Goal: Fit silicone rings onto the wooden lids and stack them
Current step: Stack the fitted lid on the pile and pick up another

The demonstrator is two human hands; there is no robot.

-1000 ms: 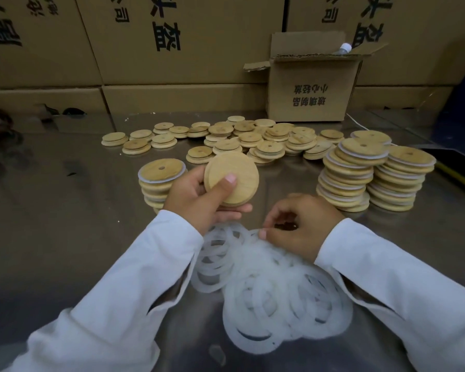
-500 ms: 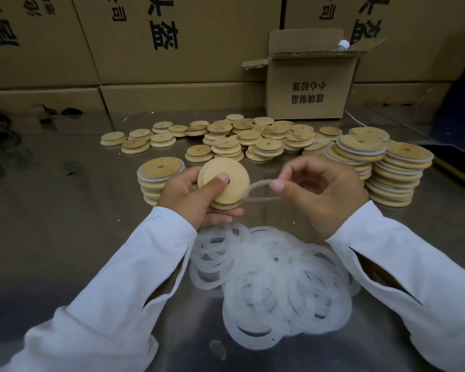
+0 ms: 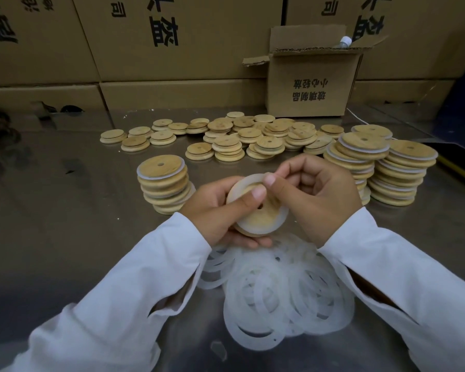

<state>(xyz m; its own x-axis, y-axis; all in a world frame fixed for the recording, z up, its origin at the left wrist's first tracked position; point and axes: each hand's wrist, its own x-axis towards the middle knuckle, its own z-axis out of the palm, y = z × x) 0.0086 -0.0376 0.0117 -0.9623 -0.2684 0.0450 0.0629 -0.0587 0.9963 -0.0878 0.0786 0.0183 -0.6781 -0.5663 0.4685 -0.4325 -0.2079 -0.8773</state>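
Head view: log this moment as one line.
left hand: grips wooden lid | right hand: pinches silicone ring on lid | lid not yet stacked

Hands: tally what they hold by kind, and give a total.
wooden lid: 1, gripped by the left hand
silicone ring: 1, lying on that lid, pinched by the right hand
Total: 2
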